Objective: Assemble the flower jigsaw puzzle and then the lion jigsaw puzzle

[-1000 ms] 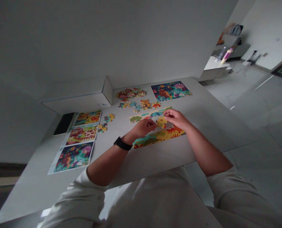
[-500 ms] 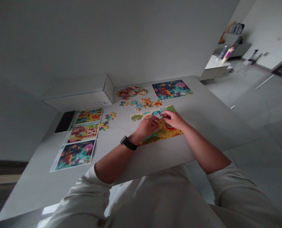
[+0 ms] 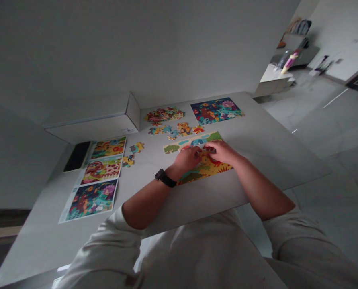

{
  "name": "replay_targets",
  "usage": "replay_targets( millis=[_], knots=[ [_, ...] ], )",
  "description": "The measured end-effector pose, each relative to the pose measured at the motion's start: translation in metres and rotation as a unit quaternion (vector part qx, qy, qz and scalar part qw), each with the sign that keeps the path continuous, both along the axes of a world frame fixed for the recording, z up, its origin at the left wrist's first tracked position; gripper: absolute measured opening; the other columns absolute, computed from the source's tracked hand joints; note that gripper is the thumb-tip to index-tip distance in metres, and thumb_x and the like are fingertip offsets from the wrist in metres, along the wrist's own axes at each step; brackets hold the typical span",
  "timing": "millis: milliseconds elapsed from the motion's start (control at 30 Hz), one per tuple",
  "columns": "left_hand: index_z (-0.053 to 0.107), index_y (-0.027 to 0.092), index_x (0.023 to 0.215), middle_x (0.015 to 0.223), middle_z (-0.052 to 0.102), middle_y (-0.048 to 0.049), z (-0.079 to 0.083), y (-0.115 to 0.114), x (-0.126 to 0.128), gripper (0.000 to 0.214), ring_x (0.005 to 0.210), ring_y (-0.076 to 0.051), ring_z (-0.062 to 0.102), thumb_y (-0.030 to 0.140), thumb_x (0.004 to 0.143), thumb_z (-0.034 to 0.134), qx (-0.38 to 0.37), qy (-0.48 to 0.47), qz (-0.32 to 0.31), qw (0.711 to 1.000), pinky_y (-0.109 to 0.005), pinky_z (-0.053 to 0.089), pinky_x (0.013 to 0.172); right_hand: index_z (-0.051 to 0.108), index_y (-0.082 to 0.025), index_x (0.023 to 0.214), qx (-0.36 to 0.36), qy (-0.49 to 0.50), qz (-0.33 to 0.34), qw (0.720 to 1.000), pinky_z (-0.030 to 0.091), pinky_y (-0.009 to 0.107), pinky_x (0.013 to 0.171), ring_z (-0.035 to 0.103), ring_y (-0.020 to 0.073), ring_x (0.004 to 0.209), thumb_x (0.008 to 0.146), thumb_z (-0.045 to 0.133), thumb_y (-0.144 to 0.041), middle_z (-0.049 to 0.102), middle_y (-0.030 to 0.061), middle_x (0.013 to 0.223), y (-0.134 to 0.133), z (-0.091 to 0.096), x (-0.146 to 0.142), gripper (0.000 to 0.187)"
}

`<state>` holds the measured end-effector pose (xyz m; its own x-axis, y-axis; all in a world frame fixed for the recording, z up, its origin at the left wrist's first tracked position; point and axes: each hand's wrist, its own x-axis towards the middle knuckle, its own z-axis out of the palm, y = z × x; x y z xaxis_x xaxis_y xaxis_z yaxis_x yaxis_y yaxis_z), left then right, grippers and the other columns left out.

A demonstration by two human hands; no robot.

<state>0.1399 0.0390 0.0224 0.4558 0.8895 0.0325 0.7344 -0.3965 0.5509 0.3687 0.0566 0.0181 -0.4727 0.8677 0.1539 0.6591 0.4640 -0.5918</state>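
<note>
A partly assembled jigsaw puzzle [image 3: 210, 171] lies in front of me, yellow and orange in its lower part. Its upper strip [image 3: 171, 149] shows green bushes and blue clouds. Over the puzzle's left side rests my left hand [image 3: 187, 159], fingers curled inward; whatever they hold is hidden. My right hand [image 3: 222, 151] is bent over the puzzle's right side, thumb and fingers closed down on a puzzle piece there, mostly covered by the hand. The fingertips of both hands are close together but apart. A black watch [image 3: 166, 178] is on my left wrist.
Loose puzzle pieces [image 3: 184, 129] lie behind the puzzle, with a heap of pieces [image 3: 164, 115] farther back. A finished dark-blue puzzle [image 3: 217, 110] is at the back right. Left are picture sheets [image 3: 102, 170], a phone [image 3: 77, 156], two joined clusters [image 3: 128, 161] and a white box [image 3: 97, 127].
My right hand has lowered its fingers onto the puzzle and spread them slightly. The left hand stays nearly in place, fingers still curled. The view has shifted a little.
</note>
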Motion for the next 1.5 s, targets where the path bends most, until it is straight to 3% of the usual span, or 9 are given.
replay_targets(
  millis=[200, 367, 600, 867, 1033, 1267, 1500],
  knots=[
    [0.074, 0.020, 0.124, 0.114, 0.075, -0.0097, -0.003, -0.005, -0.002, 0.032, 0.108, -0.024, 0.070, 0.020, 0.093, 0.066, 0.050, 0.029, -0.017, 0.998, -0.037, 0.056, 0.098, 0.081, -0.024, 0.111, 0.025, -0.065, 0.007, 0.998, 0.052, 0.042, 0.107, 0.071, 0.0275, 0.112, 0.085, 0.073, -0.008, 0.080, 0.0090, 0.115, 0.000, 0.002, 0.002, 0.032],
    [0.080, 0.026, 0.118, 0.132, 0.073, -0.0094, 0.001, -0.021, -0.008, 0.022, 0.121, -0.027, 0.066, 0.026, 0.101, 0.065, 0.105, 0.038, -0.103, 0.988, -0.044, 0.051, 0.113, 0.081, -0.025, 0.105, 0.025, -0.067, 0.024, 0.997, 0.050, 0.044, 0.111, 0.070, 0.0282, 0.115, 0.082, 0.076, -0.008, 0.080, 0.0080, 0.115, 0.000, 0.000, 0.003, 0.029],
    [0.079, 0.027, 0.131, 0.140, 0.075, -0.0089, 0.004, -0.045, -0.014, 0.031, 0.127, -0.031, 0.066, 0.035, 0.103, 0.067, 0.109, 0.108, -0.137, 0.979, -0.048, 0.050, 0.111, 0.082, -0.024, 0.110, 0.041, -0.083, 0.028, 0.995, 0.049, 0.044, 0.111, 0.070, 0.0279, 0.117, 0.084, 0.077, -0.009, 0.080, 0.0091, 0.121, 0.002, -0.003, 0.004, 0.031],
    [0.073, 0.027, 0.139, 0.148, 0.071, -0.0079, -0.004, -0.050, -0.015, 0.039, 0.135, -0.031, 0.063, 0.046, 0.107, 0.062, 0.173, 0.168, -0.147, 0.959, -0.048, 0.051, 0.110, 0.082, -0.024, 0.112, 0.073, -0.095, 0.026, 0.992, 0.052, 0.045, 0.110, 0.071, 0.0285, 0.116, 0.089, 0.078, -0.012, 0.080, 0.0095, 0.119, -0.001, -0.002, 0.004, 0.026],
    [0.072, 0.027, 0.141, 0.148, 0.071, -0.0074, -0.001, -0.055, -0.013, 0.040, 0.133, -0.031, 0.064, 0.046, 0.107, 0.060, 0.172, 0.179, -0.139, 0.959, -0.047, 0.052, 0.109, 0.083, -0.023, 0.111, 0.067, -0.093, 0.071, 0.991, 0.052, 0.047, 0.112, 0.071, 0.0293, 0.117, 0.086, 0.082, -0.013, 0.079, 0.0096, 0.118, -0.001, 0.000, 0.008, 0.027],
    [0.071, 0.023, 0.141, 0.146, 0.071, -0.0096, 0.004, -0.056, -0.012, 0.041, 0.129, -0.031, 0.064, 0.043, 0.107, 0.059, 0.153, 0.175, -0.142, 0.962, -0.048, 0.053, 0.107, 0.083, -0.024, 0.113, 0.050, -0.080, 0.070, 0.993, 0.053, 0.046, 0.111, 0.071, 0.0276, 0.117, 0.087, 0.077, -0.010, 0.079, 0.0092, 0.121, -0.002, -0.003, 0.007, 0.030],
    [0.071, 0.024, 0.140, 0.145, 0.071, -0.0112, -0.003, -0.056, -0.015, 0.042, 0.128, -0.032, 0.064, 0.047, 0.107, 0.058, 0.155, 0.155, -0.136, 0.966, -0.049, 0.052, 0.108, 0.080, -0.025, 0.122, 0.019, -0.054, 0.058, 0.997, 0.055, 0.045, 0.106, 0.070, 0.0272, 0.116, 0.082, 0.076, -0.006, 0.077, 0.0093, 0.125, 0.000, -0.006, 0.006, 0.044]
  ],
)
